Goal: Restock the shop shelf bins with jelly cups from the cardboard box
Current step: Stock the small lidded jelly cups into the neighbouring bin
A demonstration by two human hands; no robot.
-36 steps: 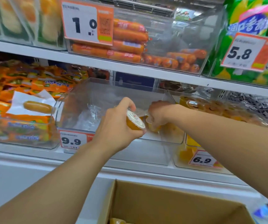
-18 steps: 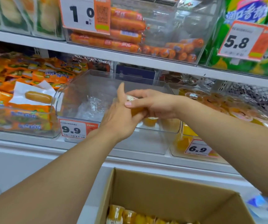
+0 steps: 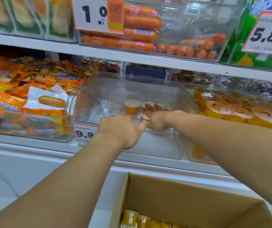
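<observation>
While only a few jelly cups (image 3: 132,106) are sitting in the clear shelf bin (image 3: 178,96), the right hand (image 3: 155,116) is pressing flat-fingered on them, the left hand (image 3: 120,130) is hanging loosely curled and holding nothing, and the cardboard box (image 3: 189,203) is holding more.

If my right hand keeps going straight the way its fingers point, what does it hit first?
The right hand lies flat in the clear bin, fingers pointing left and slightly back. First in that line is probably the upright jelly cup just beyond the fingertips, though depth is hard to judge.
</observation>
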